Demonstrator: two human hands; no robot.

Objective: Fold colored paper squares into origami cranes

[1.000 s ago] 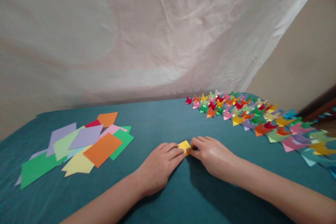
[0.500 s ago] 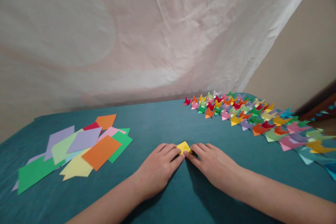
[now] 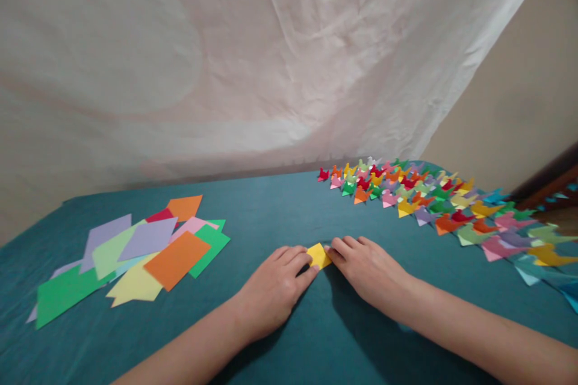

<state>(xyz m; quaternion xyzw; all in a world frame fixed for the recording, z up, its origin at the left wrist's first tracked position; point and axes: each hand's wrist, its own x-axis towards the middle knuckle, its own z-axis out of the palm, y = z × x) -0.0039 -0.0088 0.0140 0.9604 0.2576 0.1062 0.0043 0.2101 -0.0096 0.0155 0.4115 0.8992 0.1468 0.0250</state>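
Here, the left hand and right hand, fingers bent nearly closed, hold a small yellow paper — it's at twelve o'clock on the table. Paper birds sit toward two o'clock.

1. No lettering, brand or number can be read on the yellow folded paper or the loose coloured sheets.
2. None is legible on the origami birds or the pale hanging cloth.

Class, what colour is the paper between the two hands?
The paper is yellow, seen in the head view.
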